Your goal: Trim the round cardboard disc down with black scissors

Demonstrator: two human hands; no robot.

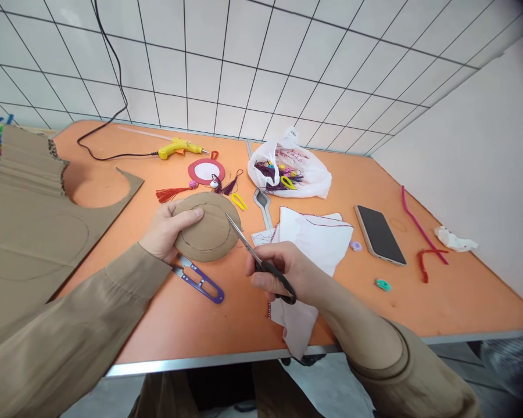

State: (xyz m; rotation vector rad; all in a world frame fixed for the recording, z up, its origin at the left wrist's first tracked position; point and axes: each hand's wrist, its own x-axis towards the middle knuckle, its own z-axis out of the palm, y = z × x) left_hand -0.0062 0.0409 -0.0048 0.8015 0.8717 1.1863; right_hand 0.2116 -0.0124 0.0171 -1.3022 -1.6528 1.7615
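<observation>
My left hand (168, 229) pinches the left edge of a round cardboard disc (209, 235), its thumb lying on the top face. A smaller circle is drawn inside the disc's rim. In my right hand (290, 270) is a pair of scissors (246, 244) with black handles; its blades look closed and their tips lie over the disc near the drawn line. Blue-handled thread snips (200, 281) lie on the table just below the disc. Beyond the disc are a red-rimmed white round piece (206, 172), a red tassel (172, 193) and a yellow clip-like piece (239, 201).
Cut cardboard (30, 232) covers the table's left side. A yellow glue gun (181, 148) with a black cord lies at the back. A plastic bag (318, 174) of tassels, white cloth (309, 232), a phone (380, 234) and fuzzy red stems (422, 223) occupy the right.
</observation>
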